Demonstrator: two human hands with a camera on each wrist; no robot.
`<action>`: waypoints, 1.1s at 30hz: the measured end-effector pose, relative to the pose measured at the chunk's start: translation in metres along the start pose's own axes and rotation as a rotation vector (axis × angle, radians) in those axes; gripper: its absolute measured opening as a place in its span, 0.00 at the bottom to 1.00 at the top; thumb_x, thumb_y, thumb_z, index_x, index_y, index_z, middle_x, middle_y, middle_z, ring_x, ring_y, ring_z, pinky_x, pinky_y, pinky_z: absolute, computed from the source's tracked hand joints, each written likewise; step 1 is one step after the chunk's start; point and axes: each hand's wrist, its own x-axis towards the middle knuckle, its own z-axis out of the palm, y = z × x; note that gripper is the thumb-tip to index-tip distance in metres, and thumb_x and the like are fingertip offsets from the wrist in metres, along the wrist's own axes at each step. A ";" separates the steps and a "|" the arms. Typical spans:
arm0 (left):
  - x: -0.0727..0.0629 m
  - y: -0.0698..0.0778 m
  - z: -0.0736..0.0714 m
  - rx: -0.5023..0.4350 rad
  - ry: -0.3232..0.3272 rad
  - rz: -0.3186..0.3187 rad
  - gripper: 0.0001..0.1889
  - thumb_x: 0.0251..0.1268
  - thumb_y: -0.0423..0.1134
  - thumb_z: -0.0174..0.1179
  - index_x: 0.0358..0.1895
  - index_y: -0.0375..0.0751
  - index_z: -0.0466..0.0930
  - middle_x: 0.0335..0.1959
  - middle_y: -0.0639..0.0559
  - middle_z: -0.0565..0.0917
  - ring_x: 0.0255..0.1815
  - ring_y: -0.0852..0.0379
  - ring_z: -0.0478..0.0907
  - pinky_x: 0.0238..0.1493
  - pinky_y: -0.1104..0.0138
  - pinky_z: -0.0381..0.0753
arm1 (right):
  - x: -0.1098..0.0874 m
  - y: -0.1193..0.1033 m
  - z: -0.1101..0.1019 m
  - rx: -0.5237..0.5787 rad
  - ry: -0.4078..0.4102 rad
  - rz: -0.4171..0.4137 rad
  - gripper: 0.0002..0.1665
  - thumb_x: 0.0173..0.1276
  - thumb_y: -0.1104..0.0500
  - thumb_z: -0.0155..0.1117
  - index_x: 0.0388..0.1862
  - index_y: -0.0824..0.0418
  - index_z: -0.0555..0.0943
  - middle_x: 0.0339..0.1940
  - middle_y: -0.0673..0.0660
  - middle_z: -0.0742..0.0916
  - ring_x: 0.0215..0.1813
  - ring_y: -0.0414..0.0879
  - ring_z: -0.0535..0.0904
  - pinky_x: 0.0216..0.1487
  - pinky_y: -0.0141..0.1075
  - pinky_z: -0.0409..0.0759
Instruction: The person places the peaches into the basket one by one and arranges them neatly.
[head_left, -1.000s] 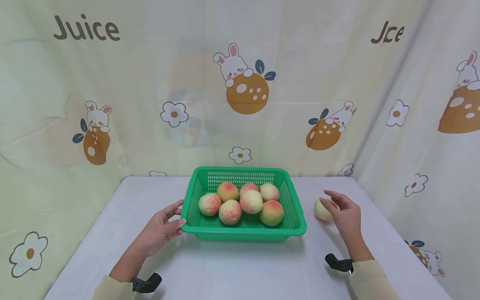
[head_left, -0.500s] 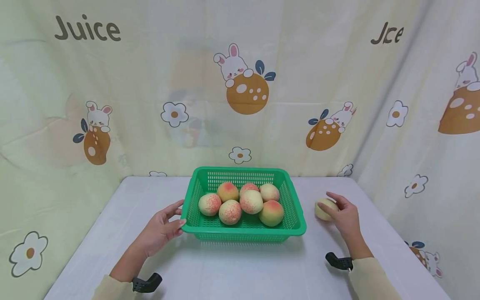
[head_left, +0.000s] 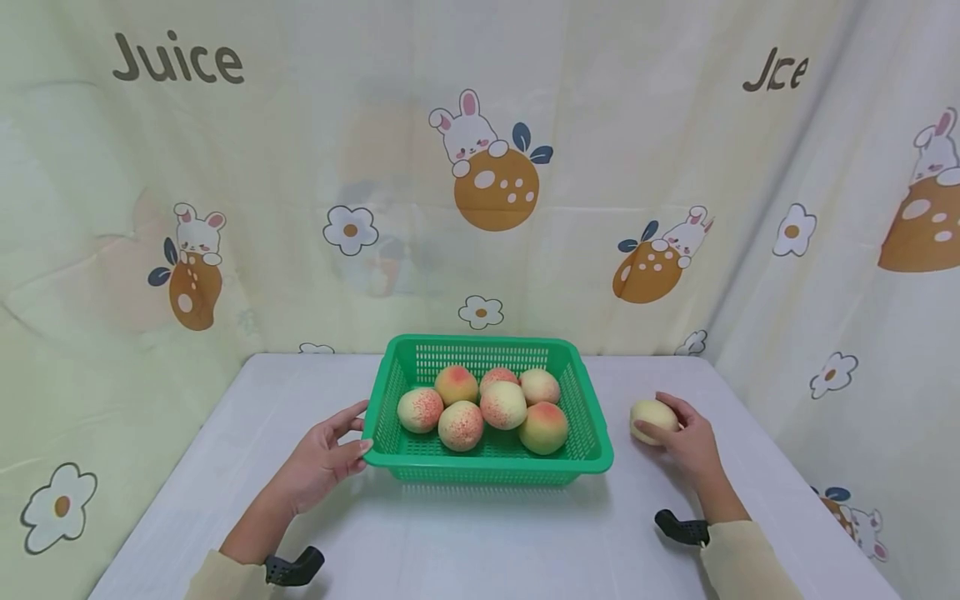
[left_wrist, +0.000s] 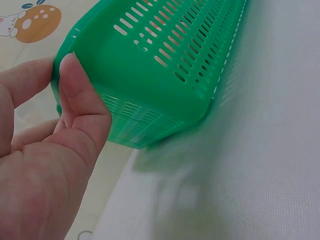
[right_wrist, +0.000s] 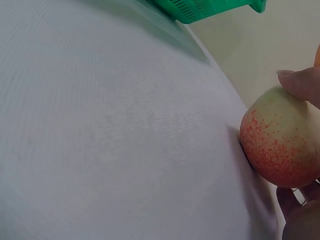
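On the left, my left hand [head_left: 321, 468] pinches the near left corner rim of a green plastic basket [head_left: 487, 463], thumb on one side and fingers on the other. The left wrist view shows the thumb against the basket's wall [left_wrist: 135, 75]. Several peaches, pale yellow with red blush, lie inside the basket. To its right, my right hand [head_left: 693, 450] grips a single pale peach [head_left: 651, 417] that sits on the table. From the right wrist, that peach [right_wrist: 280, 140] shows red speckles, with the thumb above it and curled fingers below, partly cut off by the frame.
A white cloth-covered table [head_left: 480, 542] carries everything. Behind and beside it hangs a cream curtain [head_left: 285, 125] printed with rabbits, fruit and flowers. A strip of tabletop separates the basket from the loose peach. Black wrist-worn devices [head_left: 294, 567] sit at both wrists.
My right hand has moved slightly toward me, and its thumb and fingers have settled around the loose peach. The left hand, basket and peaches inside have stayed put.
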 end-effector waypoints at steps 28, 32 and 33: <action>0.003 -0.002 -0.002 -0.012 0.016 -0.018 0.40 0.71 0.34 0.64 0.82 0.49 0.54 0.58 0.46 0.69 0.39 0.60 0.83 0.45 0.71 0.86 | -0.006 0.001 -0.001 0.005 -0.038 0.024 0.56 0.63 0.46 0.77 0.83 0.59 0.57 0.81 0.66 0.65 0.74 0.60 0.65 0.61 0.36 0.72; 0.002 -0.001 -0.001 -0.009 0.022 -0.019 0.40 0.72 0.34 0.64 0.82 0.48 0.54 0.59 0.45 0.69 0.39 0.60 0.83 0.45 0.71 0.86 | -0.005 0.002 -0.001 -0.004 -0.028 0.015 0.56 0.63 0.46 0.77 0.82 0.59 0.58 0.80 0.66 0.66 0.73 0.58 0.66 0.53 0.26 0.70; 0.002 -0.001 -0.001 -0.007 0.024 -0.019 0.40 0.72 0.34 0.64 0.82 0.48 0.54 0.59 0.45 0.69 0.39 0.60 0.83 0.45 0.71 0.86 | -0.005 0.002 -0.001 -0.006 -0.026 0.015 0.56 0.63 0.46 0.77 0.82 0.59 0.59 0.80 0.66 0.66 0.73 0.58 0.66 0.52 0.26 0.70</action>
